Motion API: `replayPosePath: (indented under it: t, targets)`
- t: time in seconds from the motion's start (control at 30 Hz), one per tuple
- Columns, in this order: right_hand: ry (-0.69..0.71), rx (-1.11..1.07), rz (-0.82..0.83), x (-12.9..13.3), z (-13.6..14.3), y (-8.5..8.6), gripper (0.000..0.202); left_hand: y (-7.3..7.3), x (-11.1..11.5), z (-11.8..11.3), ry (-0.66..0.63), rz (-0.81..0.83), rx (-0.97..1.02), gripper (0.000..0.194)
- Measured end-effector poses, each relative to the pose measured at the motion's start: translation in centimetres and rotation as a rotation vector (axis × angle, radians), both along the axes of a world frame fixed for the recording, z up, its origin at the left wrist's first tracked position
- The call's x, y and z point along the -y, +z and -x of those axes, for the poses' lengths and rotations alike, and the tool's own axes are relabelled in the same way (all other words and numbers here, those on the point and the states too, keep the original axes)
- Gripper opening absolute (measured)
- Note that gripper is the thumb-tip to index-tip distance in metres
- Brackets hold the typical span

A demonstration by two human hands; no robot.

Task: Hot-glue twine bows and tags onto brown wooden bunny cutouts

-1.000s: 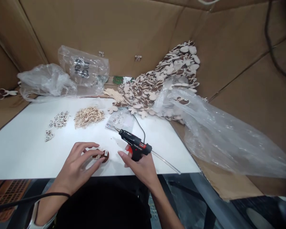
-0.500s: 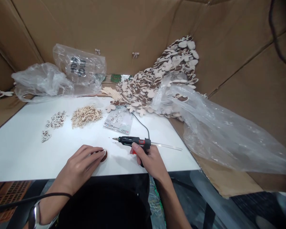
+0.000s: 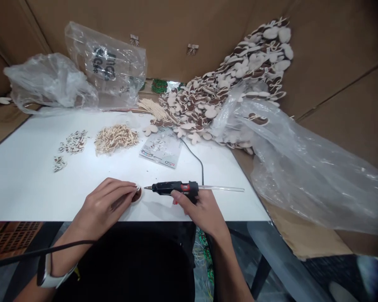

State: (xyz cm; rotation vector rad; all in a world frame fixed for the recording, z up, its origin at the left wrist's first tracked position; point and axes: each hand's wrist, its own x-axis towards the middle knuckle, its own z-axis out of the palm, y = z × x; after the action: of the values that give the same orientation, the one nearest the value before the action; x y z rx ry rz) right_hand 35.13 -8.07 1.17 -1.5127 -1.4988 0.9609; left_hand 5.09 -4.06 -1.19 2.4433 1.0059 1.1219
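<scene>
- At the near edge of a white tabletop (image 3: pixel 28 188), a left hand (image 3: pixel 103 200) pinches a small brown-and-white piece (image 3: pixel 137 194) between thumb and bunched fingers; a right hand (image 3: pixel 205 212) wraps the grip of a black glue gun (image 3: pixel 167 188).
- At two o'clock from the piece, the metal nozzle (image 3: pixel 148 188) points left, just beside the left fingertips (image 3: pixel 126 184) and apparently apart from them; a slip by either hand could mean a burn, if the metal is hot.
- Held by its edge and largely covered by fingers, the piece could twist or skid under a nudge from the nozzle.
- An early trigger squeeze could string glue onto the tabletop or skin.
- Toward twelve o'clock from the gun, its cord (image 3: pixel 196 161) runs past a booklet (image 3: pixel 159 157); a tug could drag the booklet askew or jerk the nozzle.
- At three o'clock, a clear glue stick (image 3: pixel 223 188) juts out behind, liable to catch the plastic bag (image 3: pixel 302 159) on a wide backward swing.
</scene>
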Motion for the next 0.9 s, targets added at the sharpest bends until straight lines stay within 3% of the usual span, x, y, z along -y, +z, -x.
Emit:
replayPosePath:
  t: [0.43,0.73,0.9]
  targets:
    - [0.097,0.174,-0.112,0.1,1.5,0.0,0.032,-0.1,-0.5,0.0,0.014,0.120,0.103,0.016]
    - [0.084,0.297,-0.185,0.3,1.2,-0.5,0.055,0.2,-0.4,0.0,0.022,0.236,0.095,0.017]
    - [0.071,0.331,-0.217,0.2,1.4,-0.4,0.058,0.0,-0.6,0.0,0.027,0.215,0.094,0.017]
